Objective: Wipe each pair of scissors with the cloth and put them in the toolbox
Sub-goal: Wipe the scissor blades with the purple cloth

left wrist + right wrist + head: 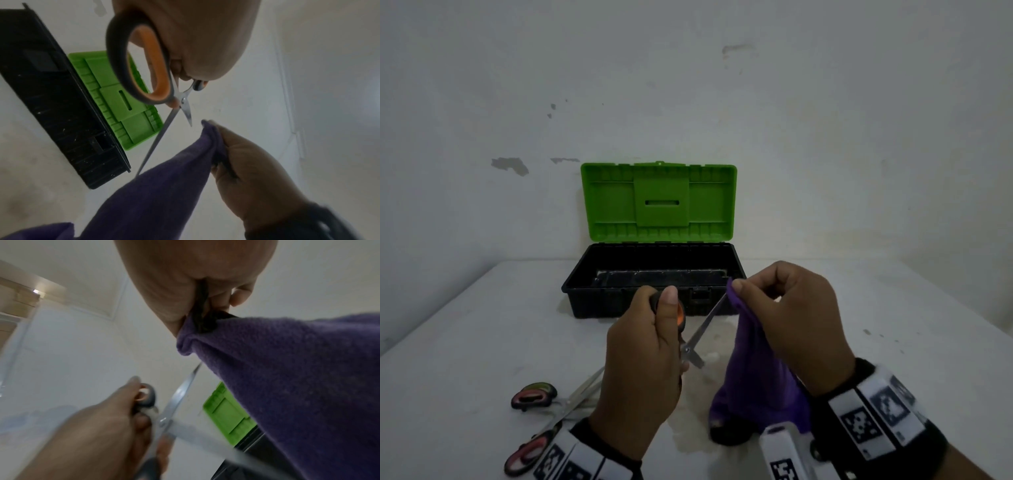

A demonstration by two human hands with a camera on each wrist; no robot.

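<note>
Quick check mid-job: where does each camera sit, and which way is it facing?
Head: worn high, facing forward and down at the toolbox; both hands show.
Left wrist: along the left hand gripping the orange-handled scissors; right hand beyond.
Right wrist: along the right hand pinching the purple cloth; left hand beyond.
Shared: scissors, cloth, green lid.

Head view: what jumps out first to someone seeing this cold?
The toolbox at the back of the table, its bright green lid standing open. In front, the left hand holds orange-handled scissors with blades spread, and the right hand pinches a purple cloth by one blade. Two more scissors lie at the near left.
</note>
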